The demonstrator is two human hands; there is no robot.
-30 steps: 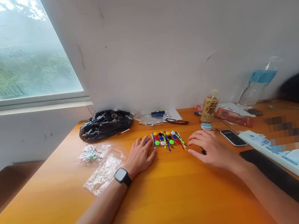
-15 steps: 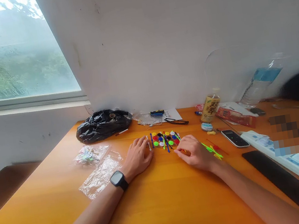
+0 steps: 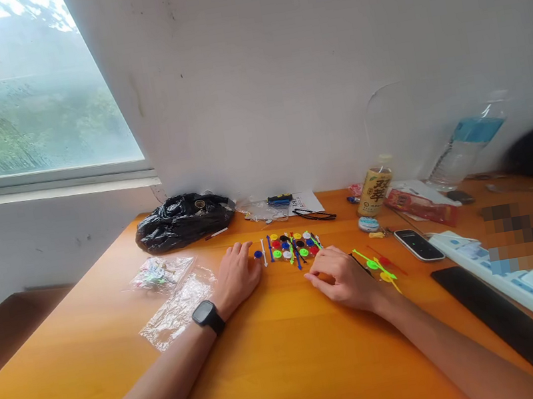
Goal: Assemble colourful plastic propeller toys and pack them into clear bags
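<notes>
My left hand (image 3: 238, 275) lies palm down on the table with fingers stretched out, beside a small blue disc (image 3: 258, 255). Just right of that disc stand a white plastic stick (image 3: 263, 252) and a blue plastic stick (image 3: 270, 249). Farther right, several round plastic discs in red, yellow, green, white and black, such as a green disc (image 3: 278, 253), form a cluster with thin sticks across it. My right hand (image 3: 340, 275) rests in front of the cluster, its fingers curled and thumb near the index fingertip; anything between them is too small to make out.
Green and yellow plastic pieces (image 3: 381, 269) lie beside my right hand. Left are clear plastic bags (image 3: 178, 311) and a black bag (image 3: 184, 221). Glasses (image 3: 315, 214) lie at the back. A drink bottle (image 3: 374, 190), phone (image 3: 419, 245) and black pad (image 3: 505, 320) are on the right.
My left hand has slid left, and the blue disc now shows beside it. My right hand has shifted slightly left and toward me, uncovering more of the pieces on its right.
</notes>
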